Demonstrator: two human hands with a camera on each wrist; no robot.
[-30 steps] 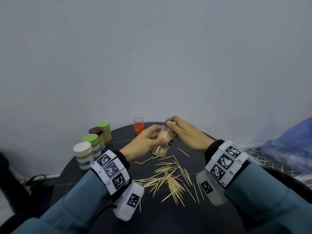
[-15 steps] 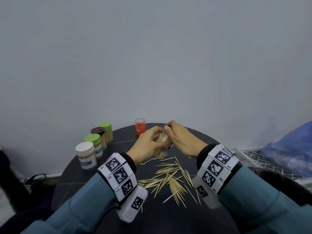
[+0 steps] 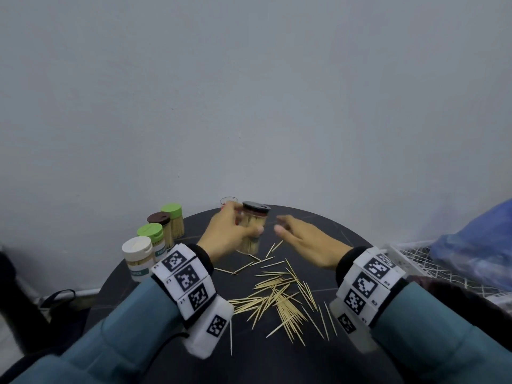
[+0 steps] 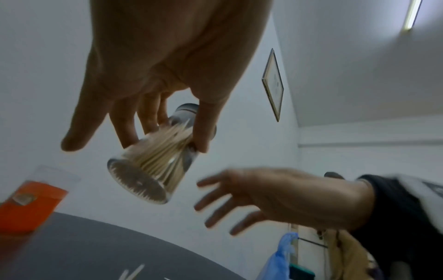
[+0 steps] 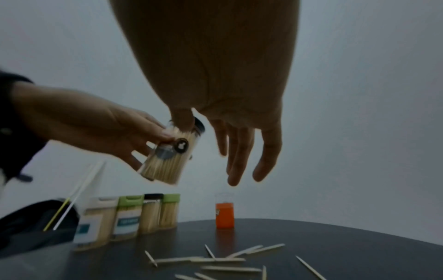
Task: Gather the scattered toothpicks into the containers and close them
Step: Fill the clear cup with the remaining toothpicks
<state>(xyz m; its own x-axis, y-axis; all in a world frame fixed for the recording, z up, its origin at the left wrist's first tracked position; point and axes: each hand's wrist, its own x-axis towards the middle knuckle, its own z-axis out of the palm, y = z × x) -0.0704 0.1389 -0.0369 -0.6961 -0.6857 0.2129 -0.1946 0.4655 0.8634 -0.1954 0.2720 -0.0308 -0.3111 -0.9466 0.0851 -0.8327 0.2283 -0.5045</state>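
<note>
This looks like a plain room in a home or a small office, though I cannot say which. A small round dark worktop (image 3: 327, 228) stands close against a bare pale wall (image 3: 249, 92), and a framed picture (image 4: 272, 85) hangs on another wall under a ceiling tube light (image 4: 411, 15). Beside the worktop are a white wire basket (image 3: 415, 256) and a blue plastic bag (image 3: 476, 245)
</note>
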